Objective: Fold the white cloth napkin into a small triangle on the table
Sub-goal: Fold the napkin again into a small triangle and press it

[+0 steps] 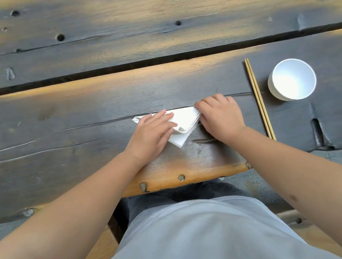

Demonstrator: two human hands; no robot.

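- Dark weathered plank table [78, 110], knots and long cracks in the wood, a wide gap between two boards running across farther back; warm patches of light on the surface.
- White cloth napkin [182, 119] lies on the near board, close to the table edge in front of me, already in a triangle shape: long straight edge on the far side, point aimed toward me.
- Several layers show along the right slanted edge, slightly lifted and curled, not pressed flat.
- My left hand [152, 134] lies palm down on the left half of the napkin, fingers [160, 117] stretched out flat and together, pressing, not grasping anything.
- My right hand [220, 116] sits at the napkin's right corner, fingers [201, 106] curled down onto the cloth edge; looks like a pinch on the corner but the contact is hidden under the hand, so I cannot tell if it grips or only presses.
- Far left tip of the napkin pokes out past my left fingertips.
- Pair of wooden chopsticks [259, 98] lies side by side, just right of my right hand, running away from me.
- White cup [292, 79] stands upright right of the chopsticks, apart from them, looks empty.
- My grey shirt [199, 236] fills the bottom of the view, both forearms bare.
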